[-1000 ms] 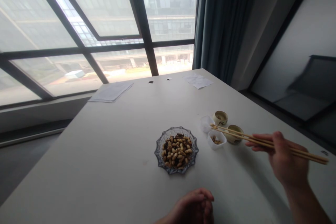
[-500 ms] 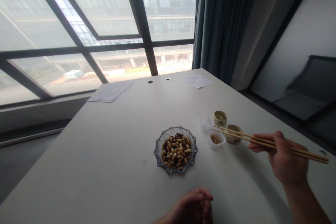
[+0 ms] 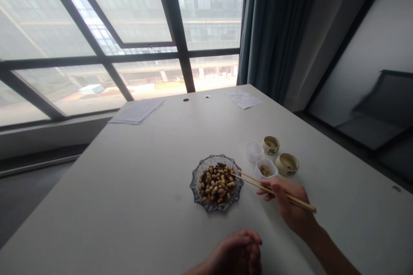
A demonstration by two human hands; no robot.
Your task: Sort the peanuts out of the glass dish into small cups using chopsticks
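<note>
Peanuts (image 3: 215,188), mixed with darker pieces, lie heaped in a scalloped glass bowl (image 3: 195,188), well in from the table's (image 3: 112,180) left and right edges. Wooden chopsticks (image 3: 250,177) reach to the side of the heap facing the right edge; whether they touch a nut cannot be told. The person's right hand (image 3: 292,204) grips them, fingers closed narrowly. Beyond it stand a translucent container (image 3: 258,172) with brown bits, a second container (image 3: 254,152) and, nearer the right edge, two ceramic bowls (image 3: 282,169). Nearer the person, the left hand (image 3: 237,252) has loosely curled fingers; their contents cannot be told. Paper sheets (image 3: 137,112) lie at the far-left corner.
</note>
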